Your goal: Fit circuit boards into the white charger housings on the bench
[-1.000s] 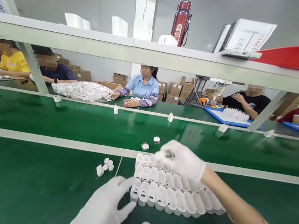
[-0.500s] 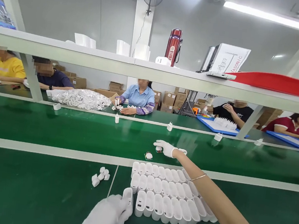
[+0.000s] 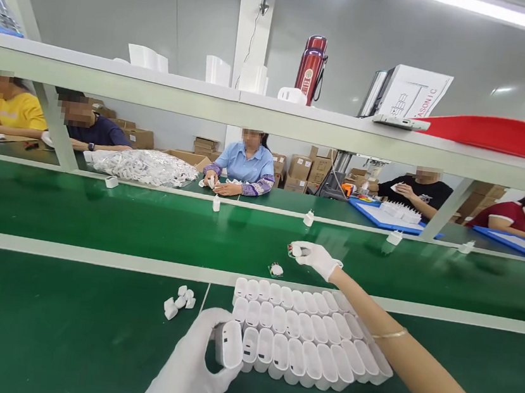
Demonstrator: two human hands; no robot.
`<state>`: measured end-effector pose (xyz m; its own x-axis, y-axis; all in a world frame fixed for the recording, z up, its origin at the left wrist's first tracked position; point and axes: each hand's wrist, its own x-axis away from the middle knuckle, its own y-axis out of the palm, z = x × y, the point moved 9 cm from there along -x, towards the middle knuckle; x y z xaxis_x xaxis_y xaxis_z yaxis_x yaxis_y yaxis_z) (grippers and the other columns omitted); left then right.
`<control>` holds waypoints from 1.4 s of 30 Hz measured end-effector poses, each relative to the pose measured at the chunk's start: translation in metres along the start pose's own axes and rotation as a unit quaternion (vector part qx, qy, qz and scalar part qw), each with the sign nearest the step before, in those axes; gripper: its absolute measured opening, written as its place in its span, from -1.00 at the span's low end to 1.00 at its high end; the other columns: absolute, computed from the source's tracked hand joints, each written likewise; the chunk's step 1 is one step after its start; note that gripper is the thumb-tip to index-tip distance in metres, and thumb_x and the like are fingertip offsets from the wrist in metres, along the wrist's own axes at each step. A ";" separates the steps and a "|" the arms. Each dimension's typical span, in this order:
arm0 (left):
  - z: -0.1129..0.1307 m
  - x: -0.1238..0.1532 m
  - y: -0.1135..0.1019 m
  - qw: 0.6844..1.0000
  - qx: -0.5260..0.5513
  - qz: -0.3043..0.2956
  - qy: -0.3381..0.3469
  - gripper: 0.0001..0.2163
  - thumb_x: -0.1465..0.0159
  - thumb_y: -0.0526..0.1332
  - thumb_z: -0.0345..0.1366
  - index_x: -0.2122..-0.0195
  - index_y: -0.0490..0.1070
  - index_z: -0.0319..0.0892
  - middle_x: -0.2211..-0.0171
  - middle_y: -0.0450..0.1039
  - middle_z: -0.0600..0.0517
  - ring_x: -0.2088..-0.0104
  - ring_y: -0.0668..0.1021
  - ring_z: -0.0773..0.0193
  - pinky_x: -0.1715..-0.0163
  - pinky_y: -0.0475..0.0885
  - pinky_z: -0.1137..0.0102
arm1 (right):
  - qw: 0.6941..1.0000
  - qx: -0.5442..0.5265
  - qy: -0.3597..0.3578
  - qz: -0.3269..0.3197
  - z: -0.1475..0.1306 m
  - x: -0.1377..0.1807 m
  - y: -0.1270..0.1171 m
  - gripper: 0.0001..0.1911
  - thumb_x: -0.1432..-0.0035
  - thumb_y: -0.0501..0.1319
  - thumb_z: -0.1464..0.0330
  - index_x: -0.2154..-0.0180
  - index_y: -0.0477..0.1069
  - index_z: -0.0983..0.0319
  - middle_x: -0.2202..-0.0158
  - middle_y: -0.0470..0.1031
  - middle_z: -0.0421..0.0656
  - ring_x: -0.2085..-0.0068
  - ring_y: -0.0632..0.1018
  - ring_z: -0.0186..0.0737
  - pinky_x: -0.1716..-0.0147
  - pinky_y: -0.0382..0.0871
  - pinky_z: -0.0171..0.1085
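Far left on your counter (image 3: 36,322), a little heap of loose white pieces (image 3: 179,299) sits well apart from the rest, within easy reach but out of the way.

Next, your left hand (image 3: 188,372) comes up from the bottom edge, gloved and curled. Its thumb and fingers are clamped on one white shell (image 3: 231,344) at the left end of the front row. You hold it tipped, open mouth up towards you, likely so you can see inside.

Just to its right, the rows of shells (image 3: 312,336) stand packed side by side, touching, all mouths up, so every opening faces you.

Beyond them on the belt (image 3: 97,214), one small part (image 3: 276,269) lies alone near the belt's front edge.

Further right, your right arm stretches long and nearly straight over the rows, wrist low. Your right hand (image 3: 315,258) is palm down on the belt, fingers pinched shut on another small part (image 3: 295,250). Your hands are well apart, one near, one far.
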<state>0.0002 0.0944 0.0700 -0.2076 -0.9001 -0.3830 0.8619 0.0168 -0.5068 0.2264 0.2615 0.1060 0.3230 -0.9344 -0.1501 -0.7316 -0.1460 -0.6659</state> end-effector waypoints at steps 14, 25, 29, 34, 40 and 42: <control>0.032 0.018 0.001 0.967 -0.170 0.052 0.181 -0.60 -0.27 0.22 -0.33 -0.13 0.21 -0.08 0.05 0.45 -0.07 0.08 0.57 0.21 0.08 0.53 0.41 | 0.978 -0.042 -0.204 -0.018 -0.113 0.140 0.065 -0.75 -0.05 0.30 0.52 0.19 0.44 0.18 0.19 0.57 -0.19 0.19 0.56 -0.25 0.14 0.45 -0.25; 0.029 0.024 0.005 0.939 -0.242 0.035 0.241 -0.58 -0.27 0.20 -0.39 -0.15 0.21 -0.17 0.06 0.50 -0.13 0.04 0.56 0.13 0.04 0.53 0.33 | 0.981 0.006 -0.152 -0.119 -0.116 0.139 0.083 -0.85 -0.12 0.24 0.54 0.38 0.39 0.18 0.34 0.40 -0.32 0.28 0.45 -0.41 0.25 0.33 -0.43; 0.026 0.026 0.010 0.944 -0.241 0.006 0.227 -0.54 -0.26 0.18 -0.38 -0.19 0.15 -0.16 0.02 0.48 -0.16 0.03 0.57 0.15 0.05 0.54 0.36 | 0.978 0.023 -0.141 -0.149 -0.112 0.143 0.091 -0.85 -0.13 0.19 0.52 0.43 0.33 0.19 0.34 0.35 -0.31 0.29 0.41 -0.40 0.26 0.28 -0.39; 0.025 0.027 0.012 0.947 -0.235 0.007 0.220 -0.55 -0.27 0.18 -0.40 -0.18 0.17 -0.11 0.02 0.48 -0.15 0.05 0.59 0.17 0.04 0.53 0.38 | 0.979 0.058 -0.136 -0.138 -0.101 0.141 0.100 -0.87 -0.06 0.19 0.53 0.41 0.33 0.18 0.31 0.33 -0.29 0.30 0.38 -0.36 0.28 0.26 -0.34; 0.025 0.023 0.005 0.962 -0.207 0.020 0.179 -0.53 -0.20 0.26 -0.35 -0.14 0.24 -0.07 0.03 0.50 -0.06 0.06 0.59 0.16 0.06 0.55 0.38 | 0.968 0.130 -0.168 -0.134 -0.110 0.140 0.120 -0.79 0.02 0.30 0.42 0.30 0.32 0.21 0.16 0.35 -0.12 0.27 0.36 -0.21 0.31 0.31 -0.26; 0.029 0.021 0.006 0.971 -0.178 0.010 0.162 -0.53 -0.17 0.27 -0.34 -0.13 0.26 -0.04 0.02 0.51 -0.03 0.06 0.59 0.14 0.07 0.55 0.37 | 0.967 0.148 -0.177 -0.111 -0.112 0.141 0.120 -0.74 0.07 0.33 0.39 0.28 0.34 0.23 0.07 0.35 -0.03 0.24 0.36 -0.15 0.32 0.32 -0.23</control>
<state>0.0147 0.0630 0.0815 -0.3768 -0.7148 -0.5891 0.6649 0.2341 -0.7093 0.1169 0.0759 0.0868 0.6759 -0.7135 -0.1849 -0.4342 -0.1827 -0.8821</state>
